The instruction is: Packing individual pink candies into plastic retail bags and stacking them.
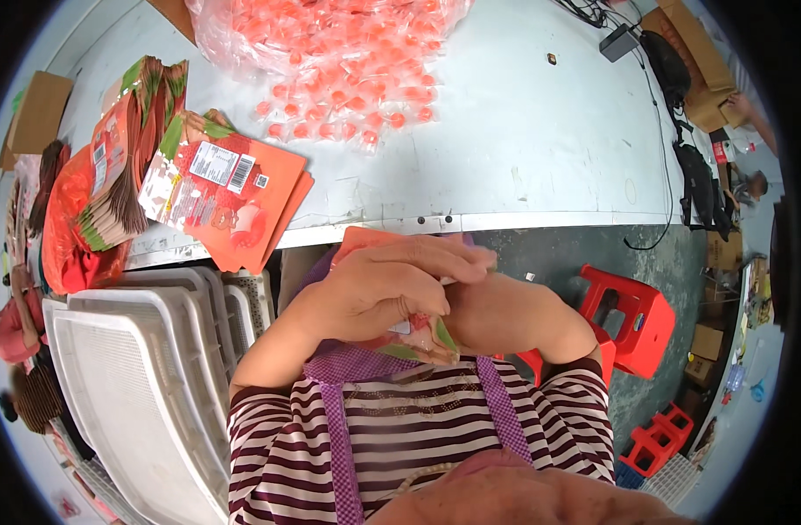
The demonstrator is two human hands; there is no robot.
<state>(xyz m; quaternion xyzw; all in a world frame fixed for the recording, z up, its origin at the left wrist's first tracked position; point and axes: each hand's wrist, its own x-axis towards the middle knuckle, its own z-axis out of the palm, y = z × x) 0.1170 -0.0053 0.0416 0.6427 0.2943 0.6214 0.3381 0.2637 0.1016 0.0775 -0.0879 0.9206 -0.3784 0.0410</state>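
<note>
In front of my chest, both hands meet around an orange printed pouch with green leaf shapes on it. My left hand is closed on the pouch, thumb and fingers curled across it and reaching over to the right. Behind it comes my right hand, close against the pouch; its fingers are hidden. Just beyond, on the white table, lie several similar flat pouches in a small stack. A bundle of the pouches leans beside them in a red plastic bag.
Small clear packets with orange-red pieces spill from a large clear bag at the table's far side. White plastic trays stand at my left. Red stools are on my right. A black adapter and cables lie far right. Other people are at both sides.
</note>
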